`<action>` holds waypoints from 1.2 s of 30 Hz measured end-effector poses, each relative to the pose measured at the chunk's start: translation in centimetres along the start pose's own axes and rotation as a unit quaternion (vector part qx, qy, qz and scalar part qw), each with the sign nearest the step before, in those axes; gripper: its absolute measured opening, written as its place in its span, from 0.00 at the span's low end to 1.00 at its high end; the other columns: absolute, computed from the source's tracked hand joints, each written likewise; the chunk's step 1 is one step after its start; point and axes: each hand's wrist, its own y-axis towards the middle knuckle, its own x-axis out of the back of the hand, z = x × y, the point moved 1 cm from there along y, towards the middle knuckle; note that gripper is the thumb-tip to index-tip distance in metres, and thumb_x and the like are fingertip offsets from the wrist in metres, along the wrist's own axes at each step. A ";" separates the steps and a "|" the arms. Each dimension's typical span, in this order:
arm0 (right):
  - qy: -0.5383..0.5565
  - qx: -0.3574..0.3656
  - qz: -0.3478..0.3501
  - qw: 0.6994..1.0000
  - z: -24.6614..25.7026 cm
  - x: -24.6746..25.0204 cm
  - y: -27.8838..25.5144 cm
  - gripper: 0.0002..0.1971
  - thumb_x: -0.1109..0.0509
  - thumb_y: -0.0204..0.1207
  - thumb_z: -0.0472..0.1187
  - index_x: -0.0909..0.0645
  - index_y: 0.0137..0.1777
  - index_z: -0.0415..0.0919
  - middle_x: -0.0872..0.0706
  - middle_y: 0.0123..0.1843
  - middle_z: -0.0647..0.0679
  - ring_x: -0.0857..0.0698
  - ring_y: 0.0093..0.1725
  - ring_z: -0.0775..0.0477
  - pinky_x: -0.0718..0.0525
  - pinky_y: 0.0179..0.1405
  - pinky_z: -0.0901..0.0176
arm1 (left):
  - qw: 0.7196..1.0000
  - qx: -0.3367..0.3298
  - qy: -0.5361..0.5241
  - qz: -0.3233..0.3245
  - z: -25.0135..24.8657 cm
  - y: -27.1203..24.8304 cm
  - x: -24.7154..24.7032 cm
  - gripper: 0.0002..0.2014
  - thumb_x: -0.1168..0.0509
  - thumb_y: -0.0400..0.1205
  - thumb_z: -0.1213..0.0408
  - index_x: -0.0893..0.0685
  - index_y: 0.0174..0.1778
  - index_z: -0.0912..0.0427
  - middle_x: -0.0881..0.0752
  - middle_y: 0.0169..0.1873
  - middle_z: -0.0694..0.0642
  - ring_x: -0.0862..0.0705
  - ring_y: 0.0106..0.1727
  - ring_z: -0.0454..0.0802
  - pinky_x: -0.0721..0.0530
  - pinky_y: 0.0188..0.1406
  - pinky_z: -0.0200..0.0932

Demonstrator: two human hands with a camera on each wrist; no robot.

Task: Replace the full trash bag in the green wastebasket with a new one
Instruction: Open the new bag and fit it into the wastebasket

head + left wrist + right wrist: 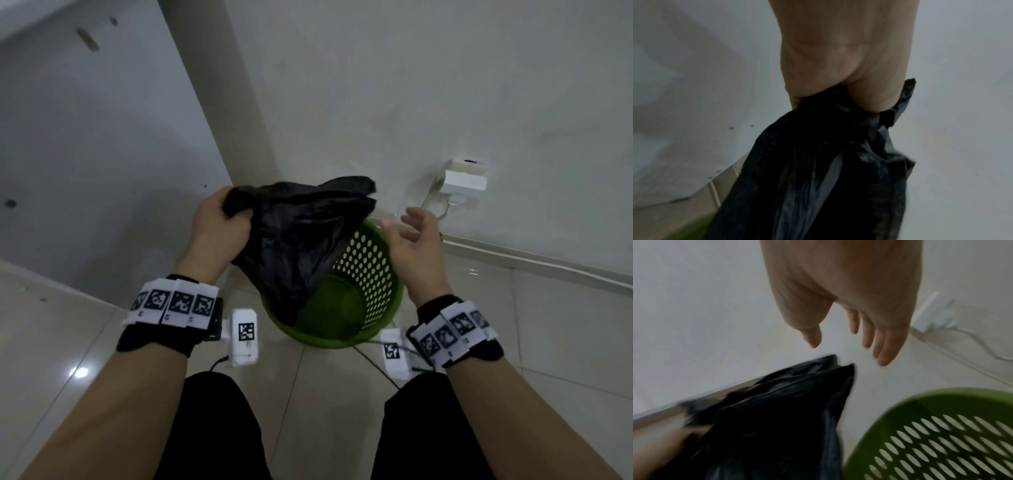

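A black trash bag (298, 236) hangs over the green perforated wastebasket (373, 274), its lower end dipping inside. My left hand (219, 222) grips one gathered top corner of the bag (818, 170); in the left wrist view the fingers (838, 91) are curled round the bunched plastic. My right hand (411, 233) hovers to the right of the bag, fingers spread and relaxed, holding nothing. In the right wrist view the bag's free corner (838, 366) points up just below the right fingers (885, 344), apart from them, and the wastebasket (931, 434) lies lower right.
The basket stands on a glossy tiled floor (565, 325) in a corner. A white panel (102, 154) is at left, a wall (411, 85) behind. A white plug adapter (464, 181) with a cord hangs on the wall right of the basket. My dark-clothed legs (212, 428) are below.
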 end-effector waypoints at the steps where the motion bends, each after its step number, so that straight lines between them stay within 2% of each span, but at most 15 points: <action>1: -0.013 0.046 0.002 0.999 1.0 -0.8 -1.0 0.17 0.27 0.79 0.54 0.23 0.62 0.48 0.16 0.58 0.55 0.15 0.54 0.58 0.14 0.58 0.54 | 0.999 0.006 -0.045 0.017 -1.1 -0.5 -0.6 0.11 0.36 0.80 0.70 0.12 0.49 0.51 0.10 0.48 0.54 0.12 0.53 0.53 0.15 0.55 0.48; 3: 0.010 0.087 0.108 0.990 2.8 -2.9 -3.1 0.17 0.27 0.76 0.61 0.18 0.54 0.50 0.11 0.50 0.57 0.12 0.51 0.58 0.12 0.55 0.50 | 0.990 0.029 -0.119 0.063 -2.9 -1.4 -2.1 0.11 0.35 0.83 0.70 0.12 0.58 0.57 0.09 0.49 0.54 0.11 0.52 0.47 0.13 0.57 0.47; 6: 0.045 0.093 0.231 0.967 4.1 -5.6 -4.8 0.17 0.25 0.71 0.61 0.16 0.57 0.57 0.08 0.57 0.55 0.10 0.58 0.56 0.12 0.62 0.50 | 0.966 0.035 -0.184 0.179 -5.0 -3.1 -4.2 0.07 0.34 0.84 0.68 0.12 0.54 0.58 0.08 0.45 0.54 0.10 0.48 0.46 0.13 0.55 0.45; 10: 0.119 0.099 0.190 0.970 5.2 -4.6 -3.6 0.07 0.26 0.78 0.44 0.11 0.54 0.49 0.06 0.54 0.48 0.09 0.56 0.49 0.12 0.64 0.45 | 0.964 0.031 -0.197 0.177 -6.4 -3.5 -3.5 0.08 0.38 0.86 0.69 0.13 0.50 0.64 0.10 0.43 0.59 0.11 0.43 0.48 0.12 0.46 0.40; 12: 0.154 0.091 0.181 0.967 4.9 -3.3 -2.8 0.06 0.27 0.77 0.42 0.11 0.52 0.48 0.07 0.55 0.45 0.09 0.56 0.45 0.13 0.63 0.46 | 0.968 0.046 -0.195 0.150 -6.3 -2.8 -2.5 0.14 0.37 0.87 0.60 0.13 0.46 0.68 0.11 0.39 0.61 0.12 0.40 0.51 0.14 0.42 0.41; 17: 0.227 0.024 0.079 0.970 5.2 2.6 -0.1 0.06 0.36 0.87 0.34 0.22 0.60 0.33 0.13 0.41 0.37 0.12 0.25 0.48 0.12 0.26 0.57 | 0.989 0.027 -0.131 0.068 -4.0 -1.0 1.0 0.31 0.36 0.82 0.44 0.21 0.46 0.77 0.20 0.38 0.65 0.23 0.40 0.55 0.26 0.44 0.50; 20: 0.256 0.020 0.012 0.966 5.8 6.9 1.6 0.06 0.38 0.88 0.36 0.24 0.61 0.36 0.16 0.41 0.38 0.12 0.24 0.49 0.11 0.26 0.57 | 0.992 0.049 -0.112 -0.006 -1.8 -0.1 3.2 0.24 0.39 0.86 0.47 0.20 0.36 0.65 0.20 0.37 0.64 0.22 0.39 0.51 0.23 0.38 0.42; 21: 0.267 0.017 -0.008 0.963 6.0 8.1 2.2 0.07 0.37 0.88 0.37 0.24 0.62 0.36 0.14 0.44 0.38 0.11 0.26 0.48 0.10 0.29 0.55 | 0.992 0.075 -0.104 -0.018 -0.9 0.3 3.9 0.22 0.39 0.85 0.44 0.18 0.35 0.58 0.17 0.40 0.63 0.19 0.42 0.51 0.20 0.43 0.42; 24: 0.296 0.017 -0.032 0.955 7.0 10.6 4.1 0.11 0.36 0.87 0.41 0.22 0.65 0.38 0.11 0.51 0.40 0.09 0.35 0.43 0.08 0.41 0.48 | 0.965 0.218 -0.122 0.083 0.6 0.2 4.9 0.37 0.32 0.64 0.24 0.10 0.53 0.52 0.10 0.58 0.54 0.11 0.57 0.53 0.19 0.67 0.51; 25: 0.297 0.016 -0.022 0.955 7.6 10.8 4.5 0.09 0.36 0.87 0.42 0.21 0.62 0.39 0.11 0.51 0.41 0.09 0.37 0.42 0.08 0.44 0.46 | 0.955 0.233 -0.105 0.147 0.4 -0.2 4.7 0.42 0.29 0.58 0.23 0.10 0.56 0.54 0.08 0.56 0.53 0.10 0.56 0.52 0.18 0.65 0.50; 27: 0.291 0.010 0.007 0.957 8.5 10.1 5.4 0.07 0.36 0.87 0.41 0.20 0.58 0.40 0.11 0.51 0.41 0.09 0.37 0.41 0.09 0.47 0.43 | 0.953 0.184 -0.009 0.241 -0.5 -1.0 3.9 0.36 0.24 0.60 0.31 0.08 0.48 0.60 0.06 0.45 0.55 0.08 0.48 0.53 0.15 0.55 0.47; 29: 0.245 -0.012 0.049 0.968 8.9 8.2 5.7 0.11 0.37 0.87 0.42 0.20 0.62 0.36 0.11 0.48 0.40 0.09 0.36 0.41 0.09 0.43 0.45 | 0.961 0.120 0.044 0.246 -1.7 -1.4 3.1 0.30 0.23 0.66 0.38 0.10 0.40 0.67 0.09 0.39 0.60 0.12 0.42 0.57 0.17 0.46 0.45; 32: 0.022 -0.071 0.134 0.988 7.5 4.9 4.9 0.27 0.40 0.87 0.56 0.23 0.69 0.32 0.11 0.45 0.38 0.10 0.37 0.36 0.09 0.38 0.46 | 0.979 0.101 -0.040 0.170 -3.5 -0.6 2.9 0.23 0.25 0.69 0.37 0.07 0.39 0.56 0.07 0.41 0.54 0.12 0.45 0.54 0.14 0.49 0.40; 34: -0.180 -0.060 0.142 0.971 6.1 3.8 3.8 0.39 0.40 0.77 0.71 0.28 0.72 0.37 0.13 0.60 0.38 0.10 0.53 0.32 0.08 0.51 0.39 | 0.985 0.107 -0.081 0.112 -5.5 -0.3 2.9 0.24 0.30 0.71 0.36 0.09 0.46 0.54 0.08 0.52 0.53 0.12 0.52 0.50 0.16 0.61 0.44; 36: -0.224 0.007 0.120 0.967 5.5 3.4 2.3 0.53 0.40 0.66 0.81 0.38 0.82 0.44 0.26 0.79 0.42 0.21 0.74 0.38 0.18 0.70 0.41 | 0.987 0.087 -0.113 0.073 -7.7 -0.5 2.8 0.20 0.35 0.80 0.39 0.15 0.53 0.52 0.13 0.53 0.48 0.16 0.51 0.44 0.20 0.58 0.32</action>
